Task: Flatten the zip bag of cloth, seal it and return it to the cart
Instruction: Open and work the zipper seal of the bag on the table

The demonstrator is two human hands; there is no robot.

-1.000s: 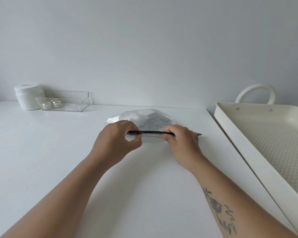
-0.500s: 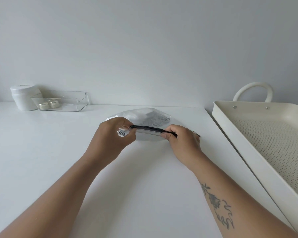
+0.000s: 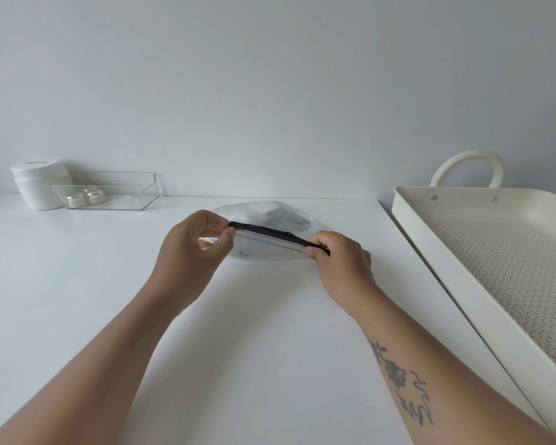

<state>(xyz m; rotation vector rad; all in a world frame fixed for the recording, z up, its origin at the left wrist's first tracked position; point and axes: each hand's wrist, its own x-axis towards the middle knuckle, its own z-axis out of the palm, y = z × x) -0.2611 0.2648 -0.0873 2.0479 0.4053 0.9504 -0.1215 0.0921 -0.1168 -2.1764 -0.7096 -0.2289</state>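
Zip bag (image 3: 264,220) sits at centre frame on the white desk (image 3: 77,284), its far body resting on the surface and its near edge lifted by your hands. Black zip strip (image 3: 270,234) runs between your hands, slanting down from left to right in the frame. Your left hand (image 3: 193,248) pinches the left end of the strip, fingers (image 3: 228,234) pressed together on it, thumb underneath. Your right hand (image 3: 341,261) pinches the right end in the same way, thumb and forefinger closed on the strip. Cloth (image 3: 280,216) shows through the clear plastic as a pale mass with a grey ribbed patch toward the right; the bag still bulges. Whether the zip is closed along its length cannot be told. Cart (image 3: 430,239) stands at the right edge of the frame, just beside the desk, cream-coloured, with a perforated floor and a looped handle (image 3: 466,165) at its far end. Upper left of the desk: a white jar (image 3: 37,184) touching or just beside a clear tray (image 3: 119,191), which holds two small pots (image 3: 84,197). Tattoo visible on your right forearm (image 3: 402,380).
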